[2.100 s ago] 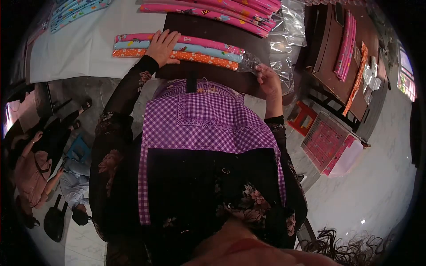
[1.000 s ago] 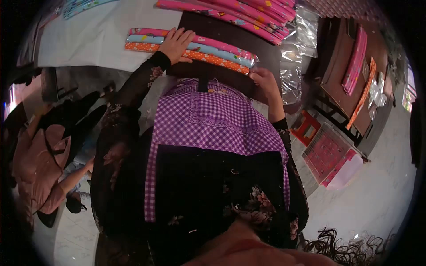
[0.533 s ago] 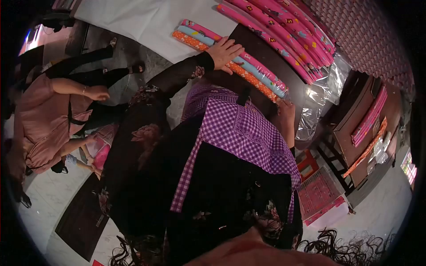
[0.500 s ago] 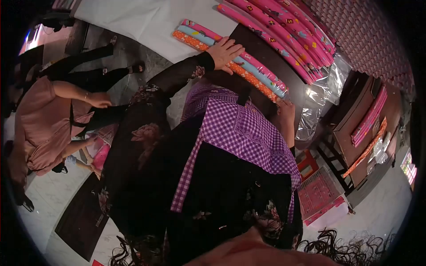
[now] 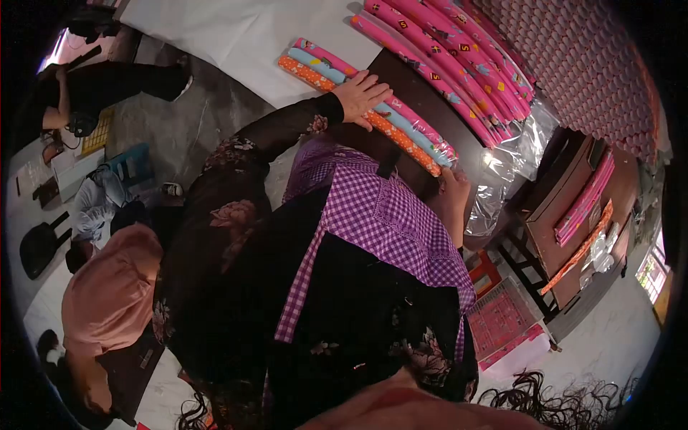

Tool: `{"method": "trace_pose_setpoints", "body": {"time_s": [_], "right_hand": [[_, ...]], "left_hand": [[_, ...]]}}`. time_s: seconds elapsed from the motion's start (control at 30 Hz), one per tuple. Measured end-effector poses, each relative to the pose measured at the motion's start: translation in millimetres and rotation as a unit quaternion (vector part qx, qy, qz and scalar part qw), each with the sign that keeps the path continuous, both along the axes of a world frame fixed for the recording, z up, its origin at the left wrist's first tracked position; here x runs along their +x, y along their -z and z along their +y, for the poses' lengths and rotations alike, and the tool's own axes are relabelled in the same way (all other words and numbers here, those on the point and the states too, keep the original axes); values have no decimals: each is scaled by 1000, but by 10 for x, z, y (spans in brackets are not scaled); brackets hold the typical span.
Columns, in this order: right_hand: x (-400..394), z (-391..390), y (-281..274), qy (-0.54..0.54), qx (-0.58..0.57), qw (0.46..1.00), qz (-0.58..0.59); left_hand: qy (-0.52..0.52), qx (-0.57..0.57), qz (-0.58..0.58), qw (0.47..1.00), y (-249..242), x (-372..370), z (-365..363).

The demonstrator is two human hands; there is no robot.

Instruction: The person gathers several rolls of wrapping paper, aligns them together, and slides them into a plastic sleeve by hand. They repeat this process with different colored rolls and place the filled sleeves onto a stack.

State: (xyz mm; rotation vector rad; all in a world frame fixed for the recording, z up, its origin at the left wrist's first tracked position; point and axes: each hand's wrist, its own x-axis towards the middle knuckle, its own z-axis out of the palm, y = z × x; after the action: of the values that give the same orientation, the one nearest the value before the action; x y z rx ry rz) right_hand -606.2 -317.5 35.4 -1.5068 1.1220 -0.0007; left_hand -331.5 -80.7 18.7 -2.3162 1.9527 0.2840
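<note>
Three patterned wrapping-paper rolls lie side by side on the dark table: a pink roll (image 5: 423, 123), a light blue roll (image 5: 401, 126) and an orange roll (image 5: 403, 145) with white dots. Shiny clear plastic seems to cover them. My left hand (image 5: 362, 99) lies flat across their middle, fingers spread. At their near right ends, my right hand (image 5: 453, 188) has its fingers bent and closed, apparently on the end of the clear plastic sleeve; the fingertips are partly hidden.
Several pink rolls (image 5: 448, 64) lie beyond, next to clear plastic bags (image 5: 512, 172). A brown side table (image 5: 555, 244) holds more rolls. A pink-filled basket (image 5: 505, 322) stands below it. At left, a person in a pink top (image 5: 115, 287) bends low.
The person in pink has moved from standing to bending lower, uncovering another person and a blue object behind. My left hand stays flat on the rolls; my right hand stays at their ends.
</note>
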Motion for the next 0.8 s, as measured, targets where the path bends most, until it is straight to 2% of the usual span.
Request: {"method": "trace_pose_setpoints", "body": {"time_s": [0.07,0.17,0.33,0.4,0.47,0.57,0.63,0.7,0.8], "right_hand": [[12,-3,38,6,29,999,-36],[33,-4,89,77,104,988,-85],[82,-80,140,86,160,981,-69],[116,-82,104,87,171,979,-64],[159,-79,50,104,193,975,-20],[138,-115,90,101,234,966,-37],[137,-127,88,94,234,967,-37],[139,-125,58,87,234,968,-38],[68,-112,-2,22,184,982,-37]], "left_hand": [[-3,-7,4,1000,2,-4,-1],[-5,-21,10,1000,13,0,13],[-1,-34,16,999,45,-5,25],[7,-81,1,997,71,-3,40],[4,-80,0,997,78,-12,40],[2,-77,-2,997,54,-33,38],[2,-74,-5,997,14,-32,28],[-4,-15,-2,1000,-18,-42,4],[-2,-31,5,1000,1,-28,19]]}}
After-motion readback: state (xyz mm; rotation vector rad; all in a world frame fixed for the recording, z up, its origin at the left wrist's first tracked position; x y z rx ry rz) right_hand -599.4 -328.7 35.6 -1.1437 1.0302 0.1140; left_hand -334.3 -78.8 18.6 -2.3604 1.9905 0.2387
